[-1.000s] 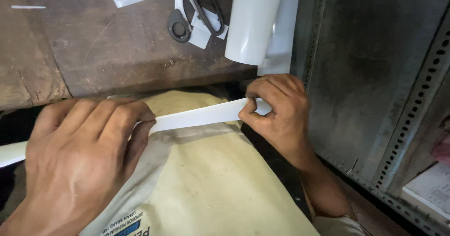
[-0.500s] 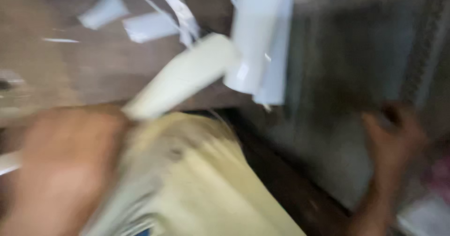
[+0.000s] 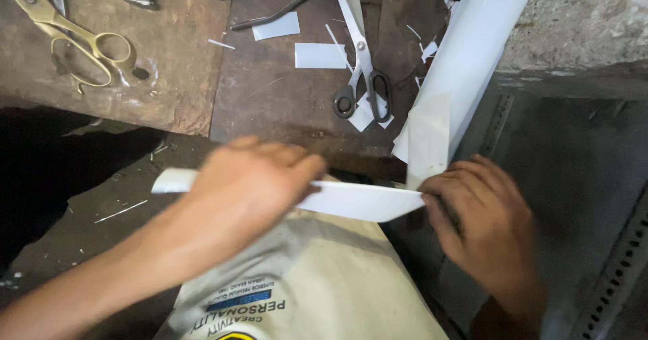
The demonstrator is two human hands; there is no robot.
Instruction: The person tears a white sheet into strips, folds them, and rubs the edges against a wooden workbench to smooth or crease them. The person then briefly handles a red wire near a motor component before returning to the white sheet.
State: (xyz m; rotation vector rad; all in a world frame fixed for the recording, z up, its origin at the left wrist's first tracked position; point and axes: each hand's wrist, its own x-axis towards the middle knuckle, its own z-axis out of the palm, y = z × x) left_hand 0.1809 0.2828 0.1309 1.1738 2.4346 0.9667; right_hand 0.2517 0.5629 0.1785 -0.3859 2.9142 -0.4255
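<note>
My left hand [image 3: 246,185] grips a long white paper strip [image 3: 358,200] near its middle, and the strip's left end pokes out past my wrist. My right hand [image 3: 486,229] pinches the strip's pointed right end. The strip lies across a cream cloth bag [image 3: 317,286] in my lap. Just above my right hand, the lower end of a big white paper roll [image 3: 466,63] hangs off the workbench edge.
On the worn wooden workbench [image 3: 270,104] lie black-handled scissors [image 3: 361,77], brass scissors [image 3: 74,33], dark pliers [image 3: 270,3] and several white paper offcuts [image 3: 320,55]. A grey metal cabinet [image 3: 580,164] with perforated rails stands at the right.
The view shifted and blurred, then settled. My right hand swung away to the right and has come back to the strip's right end. The strip now shows wider and pointed.
</note>
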